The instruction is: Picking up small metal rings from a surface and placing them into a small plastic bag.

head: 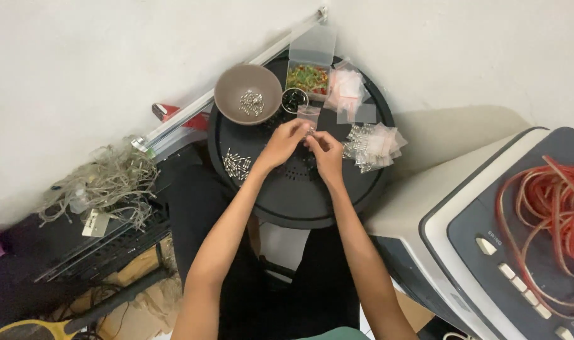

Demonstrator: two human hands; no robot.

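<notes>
My left hand (282, 144) and my right hand (325, 153) meet over a round black tray-like surface (299, 195), fingers pinched together on a small clear plastic bag (309, 116) with small metal parts at its mouth. A brown bowl (248, 93) with several small metal pieces stands just beyond my left hand. A loose row of metal pieces (236, 165) lies left of my left wrist. A pile of filled clear bags (372, 146) lies right of my right hand.
A clear box of green, red and yellow bits (307, 77), a small cup of dark pieces (294, 99) and empty bags (347, 91) sit at the far edge. A grey machine with coiled red wire (551, 208) stands at right. Tangled fibres (107, 179) lie at left.
</notes>
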